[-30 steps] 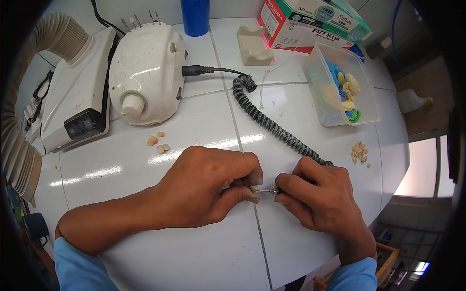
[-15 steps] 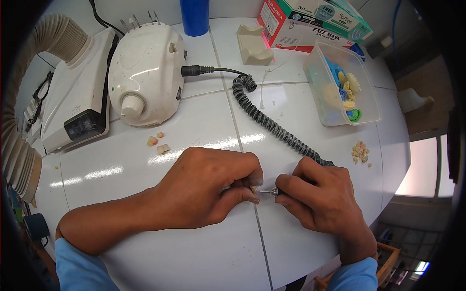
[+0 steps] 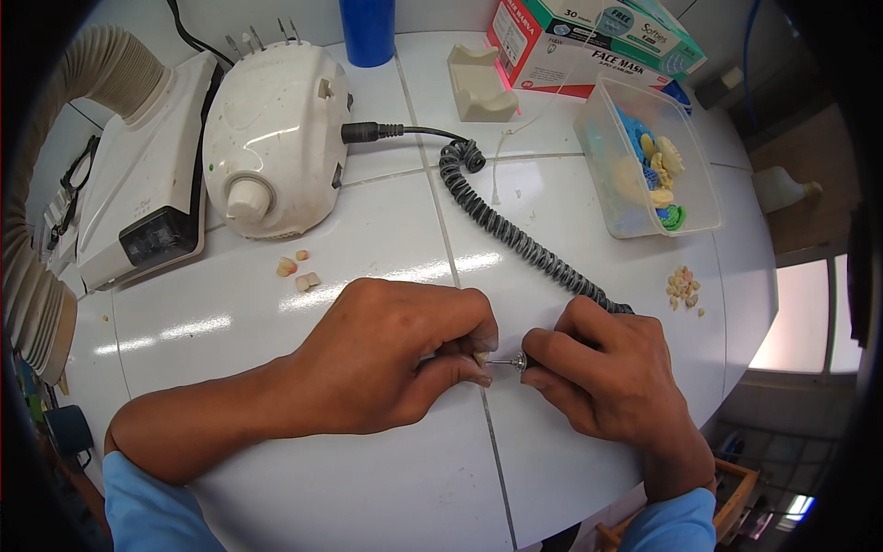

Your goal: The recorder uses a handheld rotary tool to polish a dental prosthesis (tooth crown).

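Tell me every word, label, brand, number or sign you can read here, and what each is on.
I won't copy out wording, but here is where print stands:
Green-and-white box: lettering and a number, partly readable.
Red-and-white box: lettering on two sides; the larger is readable, the finest too small.
White machine at far left: faint marks, too small to read.

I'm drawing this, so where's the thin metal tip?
In the head view, the metal tip is below and just right of centre, between the right hand and the small pale piece in the left hand.
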Tool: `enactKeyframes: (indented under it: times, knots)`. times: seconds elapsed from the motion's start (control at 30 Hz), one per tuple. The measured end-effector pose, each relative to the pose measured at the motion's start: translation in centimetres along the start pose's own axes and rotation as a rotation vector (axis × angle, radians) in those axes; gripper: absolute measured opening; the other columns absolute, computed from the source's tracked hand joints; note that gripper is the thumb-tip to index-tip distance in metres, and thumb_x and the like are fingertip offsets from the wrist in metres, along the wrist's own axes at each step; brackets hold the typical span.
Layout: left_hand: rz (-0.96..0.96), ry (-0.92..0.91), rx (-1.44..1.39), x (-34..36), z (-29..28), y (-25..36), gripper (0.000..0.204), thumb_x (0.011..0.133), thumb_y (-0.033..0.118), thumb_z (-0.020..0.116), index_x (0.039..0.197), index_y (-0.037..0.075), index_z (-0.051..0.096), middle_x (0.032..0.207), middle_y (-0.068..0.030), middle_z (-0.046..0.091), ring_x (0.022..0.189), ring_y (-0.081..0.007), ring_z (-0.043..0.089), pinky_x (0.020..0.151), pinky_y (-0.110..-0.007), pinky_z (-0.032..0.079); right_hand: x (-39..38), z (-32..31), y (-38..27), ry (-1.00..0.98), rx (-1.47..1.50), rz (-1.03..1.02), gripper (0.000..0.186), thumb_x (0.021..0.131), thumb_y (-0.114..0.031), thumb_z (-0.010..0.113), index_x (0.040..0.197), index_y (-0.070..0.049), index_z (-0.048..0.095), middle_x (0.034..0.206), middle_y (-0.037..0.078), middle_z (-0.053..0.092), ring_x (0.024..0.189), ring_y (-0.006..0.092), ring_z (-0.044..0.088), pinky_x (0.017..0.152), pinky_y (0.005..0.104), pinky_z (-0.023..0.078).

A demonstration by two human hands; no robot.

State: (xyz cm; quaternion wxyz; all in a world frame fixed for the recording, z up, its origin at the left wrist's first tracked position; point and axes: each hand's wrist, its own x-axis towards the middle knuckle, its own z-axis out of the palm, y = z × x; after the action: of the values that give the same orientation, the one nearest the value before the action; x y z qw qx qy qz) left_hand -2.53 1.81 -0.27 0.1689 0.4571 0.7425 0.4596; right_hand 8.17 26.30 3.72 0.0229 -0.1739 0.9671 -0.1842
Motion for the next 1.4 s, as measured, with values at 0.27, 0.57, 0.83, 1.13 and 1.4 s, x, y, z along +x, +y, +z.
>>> enactKeyframes:
  times: [0.27,0.57,0.83,1.13,1.4]
  knots:
    - [-0.018,-0.024,0.024,0.01,-0.22,0.28,0.023,0.085,0.008,0.091,0.100,0.006,0.074,0.087,-0.0066,0.076,0.071,-0.0234,0.073,0.058,-0.033,0.055,-0.04,0.19,0.15,0.014,-0.009,-0.003,0.018,0.096,-0.032,0.083,0.105,-0.021,0.073,0.086,0.002,0.053,0.056,0.0186,0.060,0.052,0.0382,0.046]
    - [-0.007,-0.016,0.027,0.02,-0.14,0.14,0.024,0.085,0.009,0.092,0.100,0.005,0.074,0.086,-0.0073,0.076,0.072,-0.0245,0.074,0.059,-0.033,0.056,0.03,0.09,0.25,0.006,0.017,-0.018,0.018,0.096,-0.032,0.084,0.105,-0.021,0.073,0.085,0.002,0.052,0.056,0.0183,0.060,0.051,0.0383,0.046]
    - [-0.022,-0.003,0.003,0.04,-0.15,0.30,0.023,0.086,0.010,0.091,0.103,0.006,0.076,0.090,-0.0058,0.076,0.072,-0.0205,0.074,0.059,-0.031,0.056,0.05,0.09,0.18,0.026,0.032,0.015,0.016,0.097,-0.030,0.082,0.105,-0.018,0.074,0.085,0.002,0.054,0.057,0.0194,0.060,0.053,0.0378,0.047]
    - [0.012,0.007,0.020,0.09,-0.11,0.18,0.024,0.087,0.007,0.089,0.107,0.006,0.077,0.091,-0.0063,0.076,0.073,-0.0215,0.074,0.061,-0.031,0.057,-0.03,0.03,0.27,0.020,0.030,0.018,0.016,0.097,-0.029,0.083,0.105,-0.018,0.074,0.085,0.003,0.054,0.057,0.0196,0.060,0.053,0.0378,0.047]
    - [0.008,0.001,0.022,0.04,-0.22,0.25,0.024,0.086,0.007,0.090,0.105,0.005,0.075,0.091,-0.0071,0.075,0.073,-0.0225,0.074,0.060,-0.032,0.057,0.01,-0.01,0.12,0.009,0.018,0.016,0.017,0.096,-0.029,0.083,0.105,-0.018,0.074,0.085,0.003,0.053,0.057,0.0194,0.060,0.053,0.0380,0.048]
